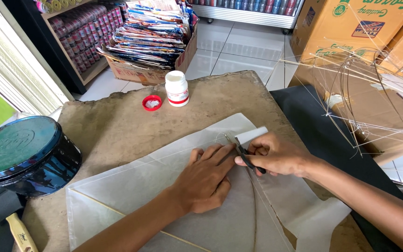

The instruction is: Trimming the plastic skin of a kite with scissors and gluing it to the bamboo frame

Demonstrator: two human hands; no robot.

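A sheet of thin white translucent paper (173,196) lies flat on a brown work slab (117,126), with thin bamboo sticks (255,210) under or on it, like a kite. My left hand (206,179) presses flat on the paper, fingers pointing up to the right. My right hand (276,154) grips small black scissors (246,156) at the paper's upper edge, right beside my left fingertips. The blades sit near a curved stick end and a folded paper flap (250,134).
A white glue bottle (177,87) stands at the slab's far edge with its red cap (152,102) lying beside it. A round dark tin (24,156) sits left. A wooden-handled tool (22,231) lies below it. Bamboo kite frames (364,93), cardboard boxes (350,23) and a black cloth (318,126) are right.
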